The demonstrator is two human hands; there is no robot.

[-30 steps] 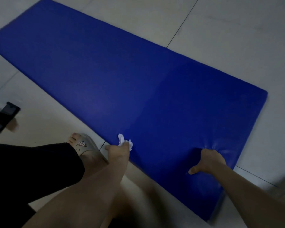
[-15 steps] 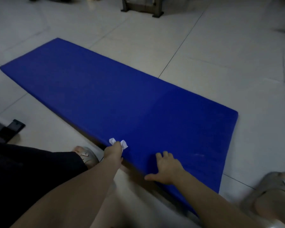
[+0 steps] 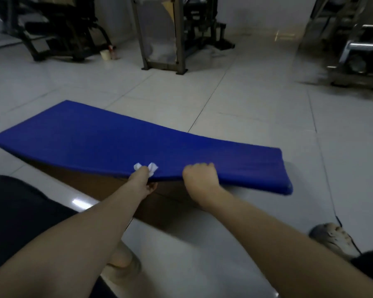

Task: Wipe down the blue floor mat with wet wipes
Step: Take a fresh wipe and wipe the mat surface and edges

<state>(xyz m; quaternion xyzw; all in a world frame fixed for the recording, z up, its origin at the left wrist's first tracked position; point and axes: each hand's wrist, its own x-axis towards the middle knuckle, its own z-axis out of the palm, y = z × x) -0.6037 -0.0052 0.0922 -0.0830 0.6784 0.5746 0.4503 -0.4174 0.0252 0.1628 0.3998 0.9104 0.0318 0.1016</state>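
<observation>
Mat (image 3: 116,143) near edge is up off the floor (image 3: 256,117), gripped by L hand (image 3: 141,181) (w/ wipe (image 3: 152,167) pinched on top) & R hand (image 3: 199,179), leaving an open wedge underneath along the near side; both forearms cross the approach to it. Past the mat's far edge the tiles lie open up to the back, where a dark machine (image 3: 58,29), small cup (image 3: 105,54) beside it, metal stand (image 3: 159,39) mid & chrome machine (image 3: 353,50) at right block the way. Near side: L foot (image 3: 123,261) below L forearm, R foot (image 3: 334,239) lower right, bare tile between.
</observation>
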